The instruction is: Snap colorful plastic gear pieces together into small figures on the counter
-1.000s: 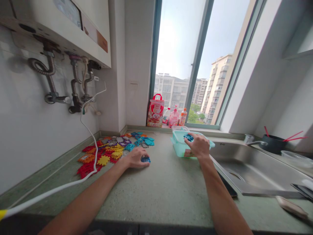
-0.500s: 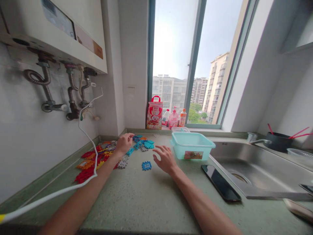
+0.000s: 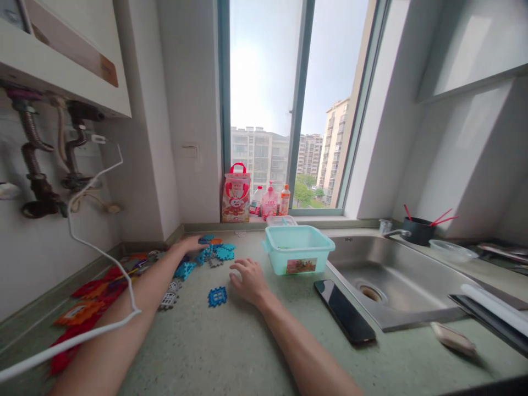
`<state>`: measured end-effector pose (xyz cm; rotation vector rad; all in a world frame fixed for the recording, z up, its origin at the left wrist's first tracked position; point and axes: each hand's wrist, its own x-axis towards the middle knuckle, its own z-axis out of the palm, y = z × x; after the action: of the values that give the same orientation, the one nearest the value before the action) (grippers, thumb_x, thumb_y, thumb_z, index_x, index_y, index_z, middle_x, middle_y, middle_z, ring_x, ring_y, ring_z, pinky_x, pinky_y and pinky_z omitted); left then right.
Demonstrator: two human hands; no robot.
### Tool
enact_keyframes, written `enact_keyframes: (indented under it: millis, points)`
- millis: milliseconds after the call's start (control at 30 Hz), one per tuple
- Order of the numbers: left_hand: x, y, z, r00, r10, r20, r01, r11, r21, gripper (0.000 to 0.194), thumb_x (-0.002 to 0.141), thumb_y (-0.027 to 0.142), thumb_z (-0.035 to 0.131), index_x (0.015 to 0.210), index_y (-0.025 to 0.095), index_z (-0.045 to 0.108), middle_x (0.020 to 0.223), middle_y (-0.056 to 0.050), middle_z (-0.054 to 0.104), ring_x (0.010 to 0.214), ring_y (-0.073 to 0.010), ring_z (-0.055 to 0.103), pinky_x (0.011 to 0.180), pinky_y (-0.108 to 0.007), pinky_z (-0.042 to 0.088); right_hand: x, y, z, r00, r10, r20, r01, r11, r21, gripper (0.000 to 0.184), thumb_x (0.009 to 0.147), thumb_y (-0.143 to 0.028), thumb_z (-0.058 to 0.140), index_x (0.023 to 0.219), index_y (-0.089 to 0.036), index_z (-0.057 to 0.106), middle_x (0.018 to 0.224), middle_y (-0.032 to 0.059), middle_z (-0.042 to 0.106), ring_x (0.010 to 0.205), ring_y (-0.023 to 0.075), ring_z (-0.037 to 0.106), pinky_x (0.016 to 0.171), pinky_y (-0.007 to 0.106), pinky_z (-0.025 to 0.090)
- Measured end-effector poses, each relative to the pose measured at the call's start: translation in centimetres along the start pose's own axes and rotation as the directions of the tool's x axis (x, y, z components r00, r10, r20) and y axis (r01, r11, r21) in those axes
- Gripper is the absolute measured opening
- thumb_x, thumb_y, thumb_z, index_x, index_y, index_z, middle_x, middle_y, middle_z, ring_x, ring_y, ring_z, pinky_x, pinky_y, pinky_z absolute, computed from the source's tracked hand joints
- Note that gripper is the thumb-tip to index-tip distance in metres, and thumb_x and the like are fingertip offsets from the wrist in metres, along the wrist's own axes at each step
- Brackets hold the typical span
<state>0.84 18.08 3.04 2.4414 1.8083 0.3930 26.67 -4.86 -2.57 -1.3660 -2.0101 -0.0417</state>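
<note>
My left hand (image 3: 194,243) reaches in at the far edge of a pile of blue plastic interlocking pieces (image 3: 225,252). Its fingers are small and blurred there, so a grip on any piece does not show. My right hand (image 3: 249,279) rests low over the counter with fingers apart and nothing in them. Just left of it lies a single dark-blue square piece (image 3: 217,296) with notched edges. Grey pieces (image 3: 169,297) lie beside my left forearm, and red and orange pieces (image 3: 80,312) are spread along the wall, partly hidden by that arm.
A light-teal plastic tub (image 3: 300,258) stands right of my right hand. Nearer me lies a black phone (image 3: 345,312), beside the steel sink (image 3: 406,291). A white cable (image 3: 103,324) hangs across the left side. Bottles (image 3: 270,202) and a red-handled bag (image 3: 236,197) line the windowsill.
The view has turned right, so everything sits further left. My left hand has moved in lower and flatter behind the blue pieces. My right hand stays near the single blue piece.
</note>
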Motion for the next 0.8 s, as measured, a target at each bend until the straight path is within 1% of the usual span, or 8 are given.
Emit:
enact_keyframes:
  millis: [133,300,400,467,533,600,667,800]
  points:
    - [-0.5,-0.7,0.1,0.999,-0.024,-0.028,0.026,0.997,0.075,0.069,0.077,0.062,0.076,0.133,0.022,0.072,0.138,-0.018,0.069,0.129,-0.0404,0.063,0.107,-0.045,0.048,0.1,0.1,-0.2,1.0,0.004,0.027,-0.004,1.0,0.025,0.022,0.1,-0.035,0.066,0.118,-0.03,0.077,0.133,0.0043,0.072,0.123,0.0261,0.063,0.105,0.043,0.047]
    - [-1.9,-0.8,0.0,0.995,-0.016,-0.094,0.027,0.992,0.122,0.046,0.085,0.053,0.07,0.122,0.026,0.077,0.13,-0.012,0.075,0.125,-0.0358,0.066,0.107,-0.041,0.047,0.1,0.2,-0.3,0.999,0.014,0.042,-0.015,0.999,0.032,0.023,0.099,-0.035,0.066,0.119,-0.03,0.076,0.136,0.0051,0.07,0.127,0.027,0.061,0.106,0.044,0.048]
    - [-2.5,-0.6,-0.1,0.98,-0.032,-0.198,0.057,0.991,0.121,0.049,0.093,0.058,0.057,0.122,0.024,0.077,0.128,-0.014,0.075,0.122,-0.0338,0.067,0.104,-0.039,0.048,0.0,0.3,-0.3,0.999,0.012,0.041,-0.014,0.999,0.039,0.024,0.099,-0.034,0.067,0.12,-0.03,0.076,0.137,0.0058,0.069,0.128,0.0269,0.061,0.107,0.043,0.048]
    - [-2.6,-0.1,-0.4,0.967,-0.027,-0.254,0.047,0.996,0.075,0.053,0.096,0.06,0.052,0.122,0.022,0.077,0.129,-0.015,0.074,0.122,-0.0327,0.067,0.103,-0.037,0.049,0.0,0.3,-0.3,0.999,0.009,0.049,-0.012,0.999,0.042,0.024,0.099,-0.034,0.067,0.121,-0.03,0.076,0.137,0.0058,0.069,0.128,0.0271,0.061,0.108,0.043,0.049]
    - [-2.2,0.8,-0.7,0.973,-0.013,-0.231,0.013,1.0,-0.004,0.05,0.094,0.058,0.055,0.121,0.022,0.077,0.129,-0.013,0.074,0.123,-0.0309,0.066,0.103,-0.034,0.049,0.0,0.4,-0.2,0.998,0.003,0.061,-0.006,0.999,0.048,0.025,0.099,-0.034,0.067,0.122,-0.03,0.076,0.138,0.006,0.068,0.129,0.0273,0.061,0.108,0.043,0.049]
    - [-1.5,1.9,-1.0,0.986,-0.003,-0.168,-0.009,0.998,-0.069,0.048,0.092,0.054,0.059,0.123,0.022,0.075,0.131,-0.012,0.074,0.123,-0.029,0.066,0.101,-0.032,0.049,0.0,0.5,-0.1,0.998,-0.01,0.069,0.006,0.998,0.062,0.027,0.099,-0.034,0.067,0.124,-0.029,0.075,0.139,0.0065,0.068,0.129,0.0272,0.061,0.109,0.043,0.049]
    - [-0.7,2.9,-0.9,0.993,-0.005,-0.119,-0.008,0.994,-0.105,0.048,0.091,0.052,0.06,0.122,0.02,0.075,0.128,-0.011,0.075,0.117,-0.0275,0.069,0.096,-0.03,0.052,-0.1,0.7,0.1,0.997,-0.024,0.074,0.018,0.997,0.076,0.028,0.098,-0.034,0.068,0.124,-0.028,0.075,0.139,0.0067,0.068,0.129,0.0271,0.061,0.11,0.042,0.048]
    - [0.8,4.4,0.2,1.0,-0.01,0.028,0.014,0.99,-0.143,0.042,0.085,0.052,0.065,0.1,0.016,0.079,0.1,-0.009,0.08,0.093,-0.0267,0.074,0.078,-0.029,0.056,0.0,1.0,0.3,0.996,-0.041,0.078,0.033,0.994,0.103,0.027,0.098,-0.034,0.068,0.124,-0.028,0.075,0.134,0.0057,0.071,0.126,0.0262,0.063,0.111,0.04,0.049]
